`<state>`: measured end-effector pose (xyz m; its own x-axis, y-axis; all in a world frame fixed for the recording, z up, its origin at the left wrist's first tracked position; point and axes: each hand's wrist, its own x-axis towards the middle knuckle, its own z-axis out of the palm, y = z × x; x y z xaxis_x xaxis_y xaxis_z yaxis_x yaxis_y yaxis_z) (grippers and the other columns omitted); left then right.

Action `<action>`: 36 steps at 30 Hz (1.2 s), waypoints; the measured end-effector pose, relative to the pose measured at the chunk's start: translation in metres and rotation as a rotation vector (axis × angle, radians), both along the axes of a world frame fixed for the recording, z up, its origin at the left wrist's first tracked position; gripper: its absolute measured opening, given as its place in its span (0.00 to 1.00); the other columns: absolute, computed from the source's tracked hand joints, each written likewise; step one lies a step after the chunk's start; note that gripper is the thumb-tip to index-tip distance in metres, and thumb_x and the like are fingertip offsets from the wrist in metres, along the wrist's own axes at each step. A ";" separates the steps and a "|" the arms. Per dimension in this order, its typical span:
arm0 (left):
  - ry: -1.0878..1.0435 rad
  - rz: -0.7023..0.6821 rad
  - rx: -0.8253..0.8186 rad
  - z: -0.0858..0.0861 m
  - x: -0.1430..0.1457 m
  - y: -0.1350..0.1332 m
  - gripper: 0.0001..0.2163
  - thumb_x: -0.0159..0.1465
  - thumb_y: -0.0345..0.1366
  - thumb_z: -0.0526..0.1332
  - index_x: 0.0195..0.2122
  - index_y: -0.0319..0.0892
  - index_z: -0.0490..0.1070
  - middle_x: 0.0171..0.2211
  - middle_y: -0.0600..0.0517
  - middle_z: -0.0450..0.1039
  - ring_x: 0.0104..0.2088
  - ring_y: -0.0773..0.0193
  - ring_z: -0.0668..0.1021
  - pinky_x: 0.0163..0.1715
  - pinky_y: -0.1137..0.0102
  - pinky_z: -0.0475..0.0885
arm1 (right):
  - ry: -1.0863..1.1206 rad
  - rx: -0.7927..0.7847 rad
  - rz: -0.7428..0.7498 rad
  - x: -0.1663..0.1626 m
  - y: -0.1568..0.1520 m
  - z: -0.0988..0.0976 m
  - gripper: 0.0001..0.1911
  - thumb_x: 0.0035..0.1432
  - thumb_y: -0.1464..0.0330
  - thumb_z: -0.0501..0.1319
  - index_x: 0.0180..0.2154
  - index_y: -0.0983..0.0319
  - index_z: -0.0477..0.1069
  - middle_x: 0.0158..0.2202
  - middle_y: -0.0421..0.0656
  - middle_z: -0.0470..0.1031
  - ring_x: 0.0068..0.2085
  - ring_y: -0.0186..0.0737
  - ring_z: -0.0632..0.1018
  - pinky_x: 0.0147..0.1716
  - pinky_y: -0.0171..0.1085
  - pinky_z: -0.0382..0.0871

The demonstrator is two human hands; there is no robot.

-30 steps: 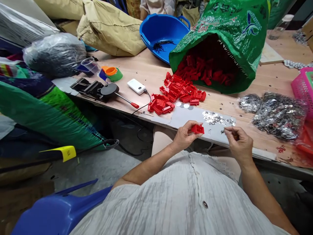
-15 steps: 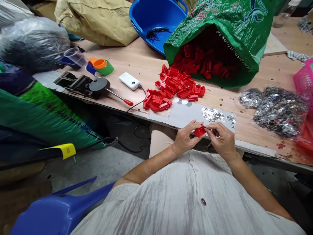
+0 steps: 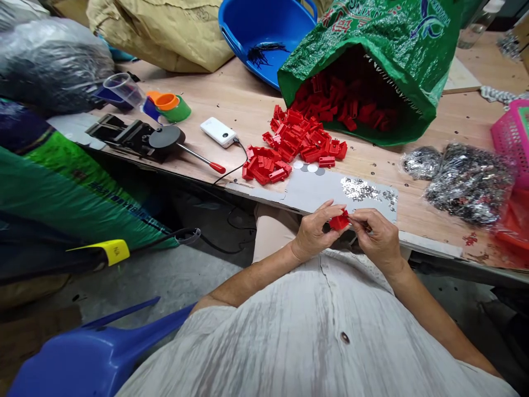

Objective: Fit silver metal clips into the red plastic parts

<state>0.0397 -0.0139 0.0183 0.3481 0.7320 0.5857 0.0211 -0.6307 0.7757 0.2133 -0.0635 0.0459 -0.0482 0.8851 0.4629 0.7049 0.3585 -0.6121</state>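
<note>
Between thumb and fingers, my left hand (image 3: 314,230) grips a small red plastic housing (image 3: 339,221) just over the table's front edge. My right hand (image 3: 378,236) is pinched closed at the right side of that housing; whatever its fingertips hold is too small to make out. Beyond the hands, small shiny metal pieces (image 3: 359,189) lie spread on a grey sheet (image 3: 314,193). A heap of similar red housings (image 3: 295,138) spills from the mouth of a green woven sack (image 3: 397,60).
A hand-lever device (image 3: 165,140) and a white power bank (image 3: 218,132) with a cable sit left of the heap. Behind is a blue basin (image 3: 264,30). Bags of metal parts (image 3: 469,184) and a pink basket (image 3: 512,129) stand at right. A blue chair (image 3: 78,358) is beside me.
The red housing has turned slightly in my left hand and shifted a little to the right. My right fingertips stay close against it. The whole view has tilted slightly.
</note>
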 end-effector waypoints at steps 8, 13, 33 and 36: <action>-0.038 -0.098 0.032 0.000 -0.003 -0.003 0.15 0.62 0.31 0.66 0.50 0.42 0.69 0.50 0.44 0.79 0.50 0.58 0.81 0.61 0.51 0.70 | 0.031 0.000 0.054 0.001 -0.009 0.004 0.08 0.64 0.71 0.59 0.44 0.56 0.73 0.39 0.44 0.79 0.40 0.42 0.79 0.40 0.42 0.74; -0.025 -0.085 -0.009 0.001 -0.002 -0.007 0.14 0.62 0.32 0.65 0.49 0.43 0.69 0.51 0.45 0.78 0.52 0.58 0.80 0.62 0.50 0.69 | 0.093 -0.050 0.083 0.002 -0.011 0.008 0.08 0.65 0.70 0.58 0.43 0.57 0.75 0.39 0.45 0.79 0.41 0.42 0.78 0.41 0.42 0.72; 0.058 -0.134 -0.012 -0.006 0.002 -0.020 0.15 0.64 0.30 0.63 0.53 0.43 0.69 0.52 0.45 0.78 0.55 0.58 0.78 0.60 0.55 0.72 | 0.601 -0.581 0.139 0.014 -0.004 -0.015 0.14 0.59 0.60 0.64 0.32 0.58 0.60 0.31 0.35 0.63 0.33 0.34 0.67 0.33 0.35 0.64; 0.069 -0.147 -0.042 -0.010 0.001 -0.022 0.16 0.64 0.30 0.63 0.53 0.43 0.69 0.52 0.44 0.77 0.56 0.58 0.78 0.58 0.58 0.73 | 0.622 -0.614 0.140 0.013 -0.007 -0.019 0.14 0.59 0.60 0.63 0.33 0.58 0.60 0.31 0.35 0.63 0.32 0.33 0.66 0.31 0.34 0.63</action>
